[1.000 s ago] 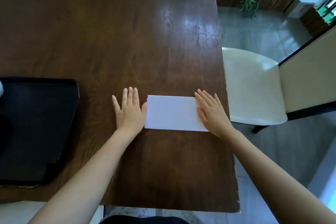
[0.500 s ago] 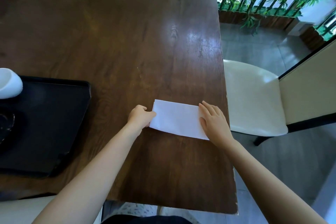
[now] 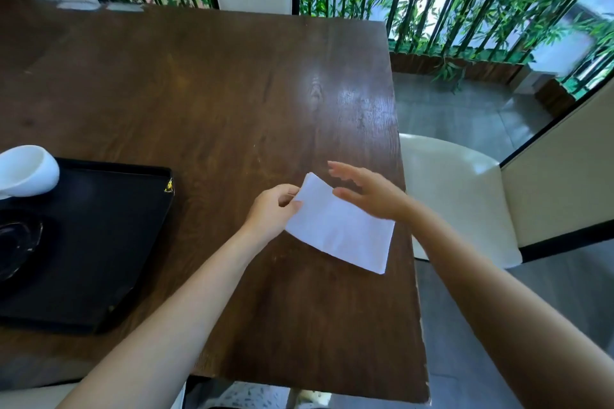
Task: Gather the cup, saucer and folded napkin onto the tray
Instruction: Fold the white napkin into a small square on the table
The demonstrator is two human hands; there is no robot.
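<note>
Tray (image 3: 133, 242) holds cup (image 3: 26, 171) and saucer (image 3: 16, 242) (napkin (image 3: 339, 229) outside).

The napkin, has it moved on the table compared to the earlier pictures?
Yes. The napkin was flat and square to the table edge; now its left end is lifted by the left hand, and it lies turned.

My one camera sits on my head (wide-angle). It looks forward and down, close over the table (image 3: 232, 93) before me.

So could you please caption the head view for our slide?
Left hand lifts the folded napkin by its end, right hand open, tray nearby.
</note>
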